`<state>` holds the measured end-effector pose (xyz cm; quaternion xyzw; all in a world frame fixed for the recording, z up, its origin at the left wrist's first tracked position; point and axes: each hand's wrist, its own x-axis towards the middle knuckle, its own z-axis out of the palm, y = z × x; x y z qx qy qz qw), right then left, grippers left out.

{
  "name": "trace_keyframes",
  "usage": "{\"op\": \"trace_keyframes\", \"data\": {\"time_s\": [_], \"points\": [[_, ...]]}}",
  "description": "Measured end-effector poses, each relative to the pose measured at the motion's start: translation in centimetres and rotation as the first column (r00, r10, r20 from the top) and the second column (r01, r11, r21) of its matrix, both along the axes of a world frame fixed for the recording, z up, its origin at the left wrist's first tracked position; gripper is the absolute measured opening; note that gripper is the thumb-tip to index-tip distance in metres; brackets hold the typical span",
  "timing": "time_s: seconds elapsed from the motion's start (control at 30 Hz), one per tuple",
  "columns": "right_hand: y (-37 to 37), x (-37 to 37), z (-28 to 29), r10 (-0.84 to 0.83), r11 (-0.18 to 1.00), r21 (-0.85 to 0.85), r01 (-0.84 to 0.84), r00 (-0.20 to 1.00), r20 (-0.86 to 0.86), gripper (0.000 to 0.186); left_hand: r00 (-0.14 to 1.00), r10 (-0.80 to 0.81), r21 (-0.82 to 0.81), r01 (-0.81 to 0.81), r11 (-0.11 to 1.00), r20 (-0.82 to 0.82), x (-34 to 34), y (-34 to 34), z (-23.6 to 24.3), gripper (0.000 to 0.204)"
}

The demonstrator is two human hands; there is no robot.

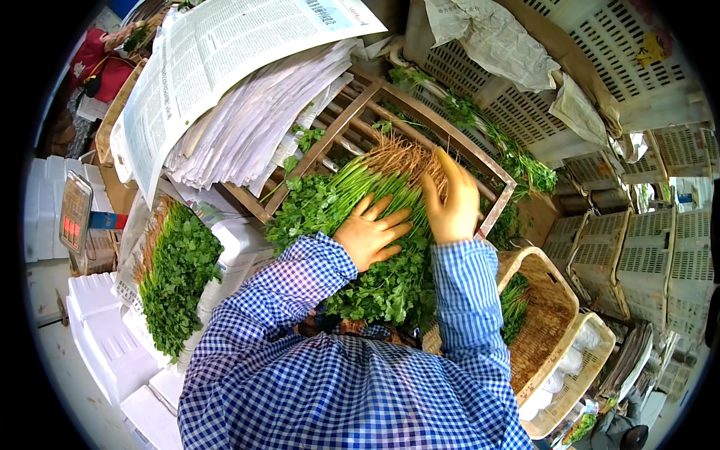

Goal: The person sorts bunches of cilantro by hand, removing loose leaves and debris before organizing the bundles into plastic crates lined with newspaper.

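Note:
A large heap of coriander (pixel 330 195) lies on a slatted, rust-brown frame in front of me. Its thin roots (pixel 401 156) point away from me and its leaves hang over the near side. My left hand (pixel 373 231) rests flat on the stems with its fingers spread. To the right of the roots, my right hand (pixel 455 196) stands on edge, thumb and forefinger apart, touching the bunch's side. Its other fingers are partly hidden. Both hands look yellowish, apparently gloved, and nothing is gripped in the left.
A tall newspaper stack (pixel 247 120) stands on the frame's left. Another coriander bundle (pixel 180 274) lies at left, near a digital scale (pixel 76 211) and white foam boxes (pixel 112 330). Plastic crates (pixel 517 112) wall the far right. A wicker-lined basket (pixel 551 315) stands at right.

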<state>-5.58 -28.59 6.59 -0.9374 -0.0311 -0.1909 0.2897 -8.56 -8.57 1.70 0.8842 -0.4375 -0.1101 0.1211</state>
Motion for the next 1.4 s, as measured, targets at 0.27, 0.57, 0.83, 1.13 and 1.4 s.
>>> {"op": "trace_keyframes", "data": {"time_s": [0.27, 0.57, 0.83, 1.13, 1.4], "points": [[-0.5, 3.5, -6.8, 0.195, 0.968, -0.074, -0.241, 0.902, -0.384, 0.027, 0.907, 0.419, -0.550, -0.367, 0.750, -0.034, 1.6, 3.7, 3.3, 0.039], [0.3, 3.2, -5.4, 0.184, 0.983, 0.061, -0.174, 0.895, -0.406, 0.051, 0.638, 0.692, -0.094, -0.754, 0.650, -0.337, 6.2, 4.1, 0.6, 0.038], [0.7, 3.1, -5.6, 0.179, 0.984, 0.061, -0.168, 0.909, -0.377, 0.050, 0.730, 0.670, -0.271, -0.678, 0.683, -0.134, 6.7, 2.8, -3.4, 0.030], [0.2, 3.7, -6.1, 0.213, 0.949, -0.119, -0.290, 0.875, -0.434, 0.037, 0.615, 0.677, -0.352, -0.788, 0.505, -0.405, 6.7, 3.1, -1.7, 0.035], [0.6, 4.4, -5.1, 0.234, 0.937, -0.140, -0.320, 0.872, -0.431, 0.032, 0.737, 0.655, -0.454, -0.648, 0.612, -0.168, 4.6, 2.5, -6.8, 0.039]]}}
